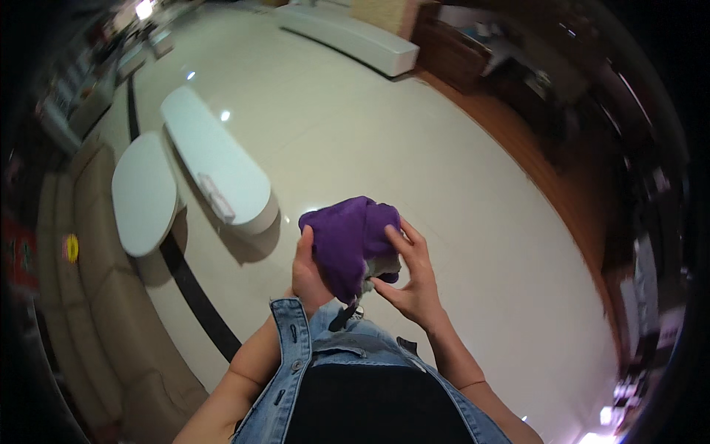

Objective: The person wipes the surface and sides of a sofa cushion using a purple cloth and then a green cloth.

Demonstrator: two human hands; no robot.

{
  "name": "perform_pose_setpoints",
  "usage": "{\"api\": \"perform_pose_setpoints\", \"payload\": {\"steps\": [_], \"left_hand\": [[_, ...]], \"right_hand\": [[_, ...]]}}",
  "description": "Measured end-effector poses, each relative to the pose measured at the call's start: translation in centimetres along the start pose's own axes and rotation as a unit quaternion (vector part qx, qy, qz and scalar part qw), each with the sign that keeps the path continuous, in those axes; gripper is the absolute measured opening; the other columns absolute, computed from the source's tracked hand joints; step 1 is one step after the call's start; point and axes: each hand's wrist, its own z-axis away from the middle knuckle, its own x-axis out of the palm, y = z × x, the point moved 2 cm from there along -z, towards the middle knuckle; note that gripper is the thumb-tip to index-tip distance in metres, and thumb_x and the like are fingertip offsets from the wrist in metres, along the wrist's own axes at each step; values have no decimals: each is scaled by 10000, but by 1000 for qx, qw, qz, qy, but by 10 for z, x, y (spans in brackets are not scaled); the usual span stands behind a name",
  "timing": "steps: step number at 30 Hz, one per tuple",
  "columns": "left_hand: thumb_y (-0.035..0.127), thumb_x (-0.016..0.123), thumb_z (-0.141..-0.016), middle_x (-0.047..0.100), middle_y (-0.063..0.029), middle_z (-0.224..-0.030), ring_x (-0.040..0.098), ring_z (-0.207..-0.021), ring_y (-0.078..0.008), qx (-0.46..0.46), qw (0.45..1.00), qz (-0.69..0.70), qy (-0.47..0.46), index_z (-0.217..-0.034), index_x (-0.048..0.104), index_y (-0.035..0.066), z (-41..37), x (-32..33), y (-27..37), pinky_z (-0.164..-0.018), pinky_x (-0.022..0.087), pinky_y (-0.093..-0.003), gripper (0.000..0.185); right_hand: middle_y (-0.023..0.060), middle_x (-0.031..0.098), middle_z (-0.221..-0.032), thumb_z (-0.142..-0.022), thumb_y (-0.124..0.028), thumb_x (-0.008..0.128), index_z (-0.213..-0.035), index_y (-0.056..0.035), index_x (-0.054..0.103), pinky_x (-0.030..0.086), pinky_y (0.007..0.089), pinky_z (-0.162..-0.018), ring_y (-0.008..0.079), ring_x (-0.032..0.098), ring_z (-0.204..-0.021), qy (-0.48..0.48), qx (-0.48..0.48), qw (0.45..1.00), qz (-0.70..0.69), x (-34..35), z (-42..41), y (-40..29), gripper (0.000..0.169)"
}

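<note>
A folded purple cloth [339,233] with a grey section [384,265] is held up in front of my body, over the floor. My left hand [312,276] supports it from the left, thumb on top and the other fingers hidden beneath. On the other side, my right hand [413,275] grips the cloth's right part, its thumb by the grey section and its fingers at the purple edge. A ragged dark tip of the cloth hangs down near my denim clothing.
Two white low tables [145,194] [222,161] stand at the left, the longer one bearing a small pale box [217,198]. A brown sofa [105,250] lines the left side. A long white bench-like unit [355,39] stands ahead on the glossy tiled floor [499,250]. Wooden flooring [532,161] borders the right.
</note>
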Motion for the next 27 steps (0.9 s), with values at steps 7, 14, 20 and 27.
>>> {"api": "perform_pose_setpoints", "payload": {"steps": [7, 14, 20, 27], "left_hand": [[560, 385, -975, 462, -190, -1432, 484, -1304, -317, 118, 993, 27, 15, -1443, 353, -2, -56, -38, 36, -1111, 373, -457, 732], [431, 607, -893, 509, -181, -1385, 519, -1261, -300, 35, 999, -3, 19, -1431, 374, -2, -173, -55, 101, -1096, 396, -436, 729], [264, 770, -771, 570, -163, -1306, 569, -1192, -269, -95, 978, -186, -7, -1390, 430, -26, -270, -77, 140, -1047, 442, -391, 763], [160, 676, -866, 619, -78, -1163, 568, -1074, -169, -65, 915, -397, -29, -1284, 534, -7, -397, -53, 173, -971, 444, -322, 472]], "right_hand": [[152, 549, -1319, -648, 26, 781, -1202, -212, 680, 536, 368, -830, 291, 607, -1039, -134, -134, 980, 63, 11, -101, 43, 612], [132, 658, -1111, -834, -33, 680, -1103, -86, 728, 531, 298, -783, 228, 651, -984, -188, -58, 979, -49, 16, -245, 102, 278], [84, 652, -1042, -963, -142, 525, -998, 71, 697, 493, 301, -814, 168, 617, -939, -124, 183, 939, -264, 0, -313, 145, 276], [116, 611, -1178, -876, -190, 614, -1100, 33, 683, 444, 329, -940, 202, 567, -1059, -79, 161, 952, -248, -12, -385, 208, 324]]}}
